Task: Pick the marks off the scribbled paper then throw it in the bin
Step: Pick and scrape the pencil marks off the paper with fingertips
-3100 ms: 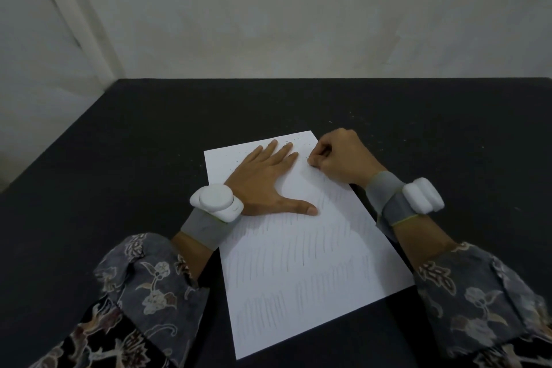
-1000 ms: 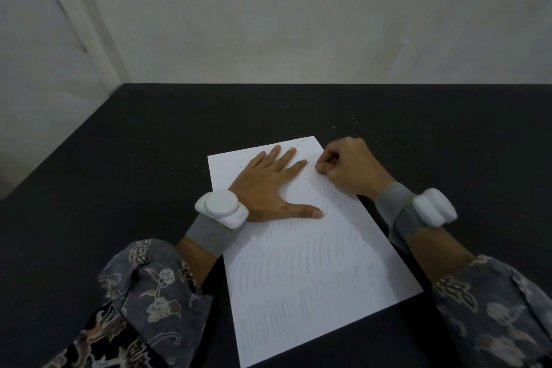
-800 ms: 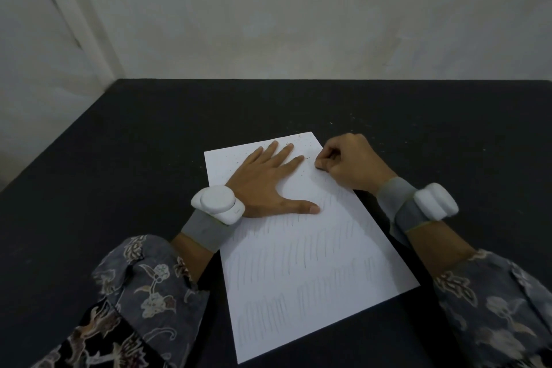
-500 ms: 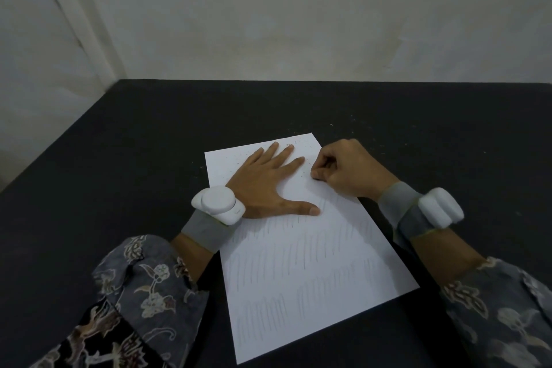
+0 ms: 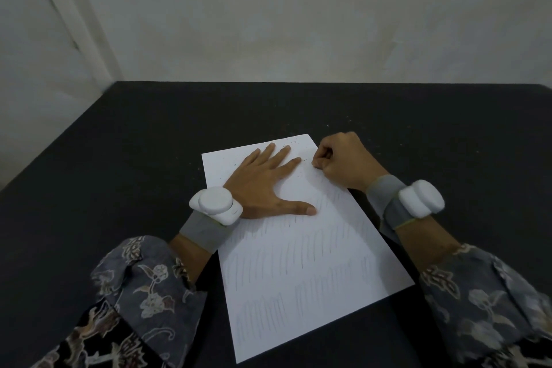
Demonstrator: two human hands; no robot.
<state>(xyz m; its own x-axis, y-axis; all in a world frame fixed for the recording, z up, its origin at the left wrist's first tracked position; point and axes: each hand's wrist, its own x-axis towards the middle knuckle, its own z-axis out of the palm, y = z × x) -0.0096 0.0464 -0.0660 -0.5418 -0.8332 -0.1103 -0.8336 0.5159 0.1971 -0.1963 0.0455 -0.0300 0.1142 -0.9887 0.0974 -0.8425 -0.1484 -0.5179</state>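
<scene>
The scribbled paper (image 5: 301,251) lay flat on the dark worktop (image 5: 119,164), turned slightly, its far corner pointing away from the person. Rows of faint pencil strokes covered the near and middle parts of the paper, while the far end looked mostly rubbed clean and was dotted with small crumbs (image 5: 291,146). The left hand (image 5: 263,185) pressed flat on the far half of the paper, fingers straight and spread, thumb stretched out toward the paper's middle, its grip apart and holding nothing. The right hand (image 5: 343,161) sat at the paper's far right edge, its grip curled tight with the fingertips pinched down against the sheet; something small may have been held inside that pinch, but the view was too poor to tell what. Compared with the frame half a second before, the right hand had shifted a little along the paper's right edge, its knuckles nearer the far corner, while the left hand kept the same flat hold and the paper had not moved. Both wrists wore grey bands with white pods, the left pod (image 5: 215,205) beside the paper's left edge and the right pod (image 5: 421,197) off the paper's right side. Patterned sleeves (image 5: 143,284) covered the forearms nearest the paper's near end.
</scene>
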